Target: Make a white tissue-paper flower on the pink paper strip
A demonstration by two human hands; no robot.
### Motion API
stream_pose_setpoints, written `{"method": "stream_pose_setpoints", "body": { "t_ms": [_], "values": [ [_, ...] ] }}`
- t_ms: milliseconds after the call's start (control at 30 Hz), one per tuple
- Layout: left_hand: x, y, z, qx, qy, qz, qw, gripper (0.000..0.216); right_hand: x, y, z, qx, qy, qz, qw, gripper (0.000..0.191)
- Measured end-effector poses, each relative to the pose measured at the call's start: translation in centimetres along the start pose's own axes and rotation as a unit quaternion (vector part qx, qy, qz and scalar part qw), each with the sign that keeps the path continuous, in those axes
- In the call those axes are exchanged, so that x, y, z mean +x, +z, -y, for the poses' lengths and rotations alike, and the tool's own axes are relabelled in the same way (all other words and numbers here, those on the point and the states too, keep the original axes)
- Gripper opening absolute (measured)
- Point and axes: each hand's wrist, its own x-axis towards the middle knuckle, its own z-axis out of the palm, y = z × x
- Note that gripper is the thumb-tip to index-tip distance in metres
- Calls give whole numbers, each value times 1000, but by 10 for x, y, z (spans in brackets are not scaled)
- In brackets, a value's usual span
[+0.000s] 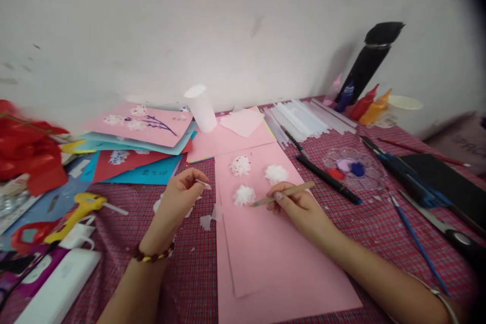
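My left hand (185, 190) is raised left of the pink sheet, its fingertips pinching a small white paper piece (205, 184). In my right hand (294, 203) is a pale wooden pencil-like stick (299, 188), whose tapered tip is by the lower white paper tuft (244, 195). Two more fluffy tufts sit on the pink paper (266, 258): a white tuft (276, 173) at the right and a red-speckled tuft (240, 165) at the upper left. Small paper scraps (206, 221) lie by the sheet's left edge.
A paint palette (366, 182), a black marker (328, 179), scissors (436, 220) and a blue brush (417, 243) lie on the right. Glue sticks (299, 119) and paint bottles (374, 106) stand behind. At left are a yellow glue gun (78, 215), a white power strip (61, 288) and finished cards (152, 129).
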Motion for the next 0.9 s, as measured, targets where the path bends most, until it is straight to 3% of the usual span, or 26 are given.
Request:
{"method": "stream_pose_setpoints", "body": {
  "t_ms": [200,300,667,767,900],
  "values": [
    [3,-2,2,-50,0,-18,999,22,1,6,-1,-31,-2,33,999,17],
    [1,5,3,-62,-1,21,998,27,3,7,-1,-45,-9,35,998,14],
    [-11,28,-5,11,-37,187,982,11,7,6,-12,-68,-28,2,997,14],
    [-15,33,-6,66,-11,239,969,9,8,6,-11,-64,-24,2,998,14],
    [-16,46,-1,130,51,226,964,11,9,6,-11,-54,-15,-3,998,12]
  ]
}}
